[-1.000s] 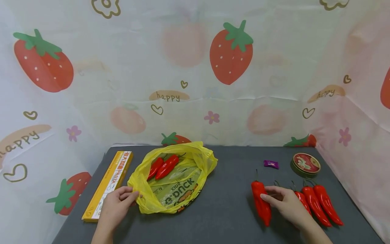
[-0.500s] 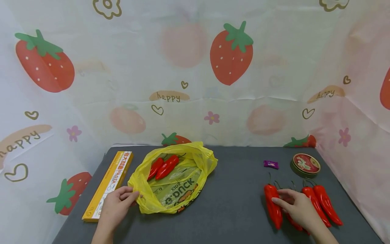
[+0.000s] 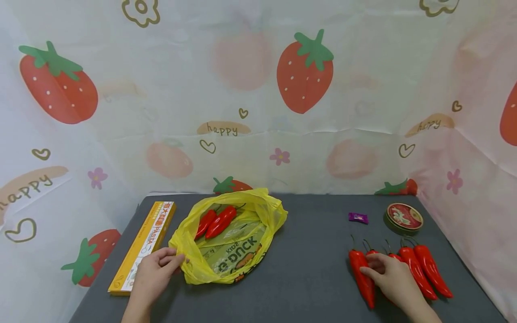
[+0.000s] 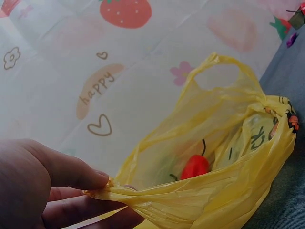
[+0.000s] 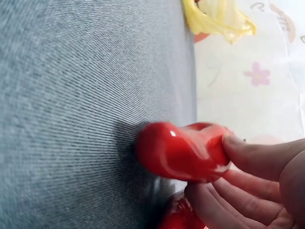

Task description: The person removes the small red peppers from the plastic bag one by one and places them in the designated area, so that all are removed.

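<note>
My left hand (image 3: 155, 273) pinches the left rim of a yellow plastic bag (image 3: 276, 213) between thumb and fingers; the left wrist view shows the gathered film (image 4: 167, 205) at the fingertips. Inside the bag lie two red chili peppers (image 3: 221, 222). On the right, my right hand (image 3: 393, 280) holds a red chili pepper (image 3: 362, 276) low over the table, its thumb against the upper side in the right wrist view. That pepper (image 5: 176, 152) points its rounded tip toward the camera. Several other red peppers (image 3: 433, 269) lie in a row beside and partly under this hand.
A yellow pasta box (image 3: 141, 251) lies along the left edge of the dark table (image 3: 307, 269). At the back right are a small purple wrapped packet (image 3: 358, 218) and a round red tin (image 3: 404, 217). A strawberry-print cloth (image 3: 250, 89) hangs behind.
My right hand has moved right and slightly nearer with its pepper, to the left end of the pepper row. My left hand and the bag have stayed in place.
</note>
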Demonstrator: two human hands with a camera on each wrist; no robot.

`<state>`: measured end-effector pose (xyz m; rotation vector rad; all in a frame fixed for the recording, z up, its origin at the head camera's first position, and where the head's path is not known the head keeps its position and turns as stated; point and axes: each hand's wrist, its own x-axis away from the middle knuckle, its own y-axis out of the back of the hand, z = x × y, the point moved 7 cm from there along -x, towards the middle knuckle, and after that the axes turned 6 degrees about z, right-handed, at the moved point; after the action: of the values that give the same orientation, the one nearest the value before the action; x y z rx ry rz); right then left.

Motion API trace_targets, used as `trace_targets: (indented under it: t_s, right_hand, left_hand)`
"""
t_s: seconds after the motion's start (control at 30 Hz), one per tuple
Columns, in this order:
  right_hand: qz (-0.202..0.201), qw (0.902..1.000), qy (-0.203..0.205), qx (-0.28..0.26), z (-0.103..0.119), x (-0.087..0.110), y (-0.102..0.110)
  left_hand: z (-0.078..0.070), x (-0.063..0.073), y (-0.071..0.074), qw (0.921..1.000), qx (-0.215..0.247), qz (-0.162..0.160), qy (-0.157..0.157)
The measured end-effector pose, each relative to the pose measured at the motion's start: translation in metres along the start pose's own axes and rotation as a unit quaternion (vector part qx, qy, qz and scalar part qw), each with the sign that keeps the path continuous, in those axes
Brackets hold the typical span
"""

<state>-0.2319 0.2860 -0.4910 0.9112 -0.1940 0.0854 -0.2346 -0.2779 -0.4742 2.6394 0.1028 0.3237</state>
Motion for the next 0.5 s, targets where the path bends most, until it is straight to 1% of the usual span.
trace_targets:
  t_s: [0.07,0.27,0.5]
  right_hand:
    - [-0.004,0.9999,-0.003,0.014,0.0002,0.0001,-0.0003]
    - [-0.005,0.9993,-0.018,0.034,-0.0034,-0.0009,-0.0045]
    - [-0.020,0.9979,-0.006,0.062,-0.0012,0.0016,-0.0045]
  left_hand:
    - [0.0000,-0.0003,-0.0004,1.0000,0.000,0.001,-0.001]
    - [-0.0006,-0.0012,-0.0015,1.0000,-0.003,0.001,-0.004]
    - [-0.0013,-0.0007,-0.0021,0.9999,-0.013,0.000,-0.007]
